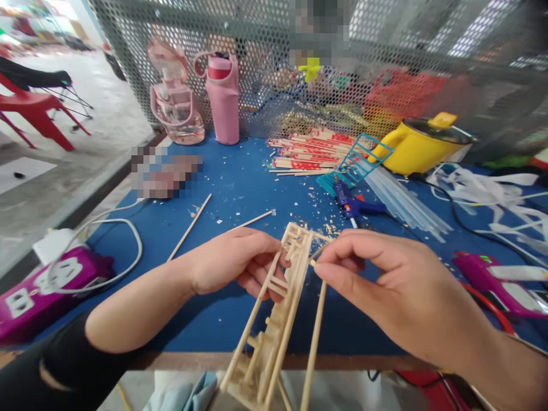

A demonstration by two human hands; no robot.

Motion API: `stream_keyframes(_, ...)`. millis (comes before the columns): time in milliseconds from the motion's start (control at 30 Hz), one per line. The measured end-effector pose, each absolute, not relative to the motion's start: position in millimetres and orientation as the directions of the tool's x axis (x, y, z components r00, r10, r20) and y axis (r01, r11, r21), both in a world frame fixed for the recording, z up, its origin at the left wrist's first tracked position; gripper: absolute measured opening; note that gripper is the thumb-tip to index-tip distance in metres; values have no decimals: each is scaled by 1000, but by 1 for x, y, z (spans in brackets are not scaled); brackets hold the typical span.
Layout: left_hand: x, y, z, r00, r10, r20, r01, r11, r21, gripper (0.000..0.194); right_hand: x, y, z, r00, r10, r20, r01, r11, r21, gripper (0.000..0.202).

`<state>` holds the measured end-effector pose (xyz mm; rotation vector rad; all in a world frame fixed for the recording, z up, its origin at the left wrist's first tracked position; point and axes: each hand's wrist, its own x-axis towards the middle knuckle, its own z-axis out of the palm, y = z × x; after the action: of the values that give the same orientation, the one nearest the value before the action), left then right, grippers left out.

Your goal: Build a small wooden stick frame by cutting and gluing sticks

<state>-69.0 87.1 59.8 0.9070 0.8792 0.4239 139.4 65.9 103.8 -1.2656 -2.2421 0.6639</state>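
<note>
My left hand (246, 257) is closed around the far left part of a frame built from thin wooden sticks (294, 299). The frame slants toward me, its near end past the table edge, with short crosspieces between its long rails. At its far right corner, my right hand (389, 285) pinches thumb and forefinger on a short stick piece (314, 263), of which only a pale tip shows. Whether that piece touches the frame I cannot tell. Beyond the right hand, a blue glue gun (357, 202) rests by a teal rack (363, 160).
Bundled red-marked sticks (306, 151), clear glue sticks (406, 197) and a yellow pot (423, 148) are at the back. A pink bottle (225, 105) stands by mesh. Purple power strips (71, 274) flank the blue table (192, 319). Loose sticks (190, 225) and scraps lie on it.
</note>
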Motion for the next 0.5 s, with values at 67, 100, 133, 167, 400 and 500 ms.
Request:
stream_keyframes(67, -68, 86, 59, 562, 670, -486, -12, 594, 804, 25, 132, 68, 104, -453, 864, 220, 649, 489, -584, 13)
stream_keyframes(100, -67, 86, 59, 557, 670, -490, -28, 605, 796, 25, 129, 69, 103, -453, 861, 232, 653, 498, -571, 13)
stream_keyframes(133, -67, 85, 59, 556, 671, -491, -43, 613, 789, 24, 126, 70, 103, -459, 856, 237, 655, 506, -561, 15)
stream_keyframes(167, -67, 84, 60, 557, 670, -491, -58, 621, 782, 23, 124, 72, 102, -468, 851, 238, 655, 514, -554, 16)
stream_keyframes(400, -66, 77, 64, 581, 647, -494, -96, 657, 748, 21, 119, 76, 100, -516, 826, 228, 649, 551, -525, 19)
stream_keyframes(500, -66, 76, 63, 596, 642, -482, -101, 655, 748, 21, 120, 75, 99, -516, 827, 222, 662, 550, -509, 19)
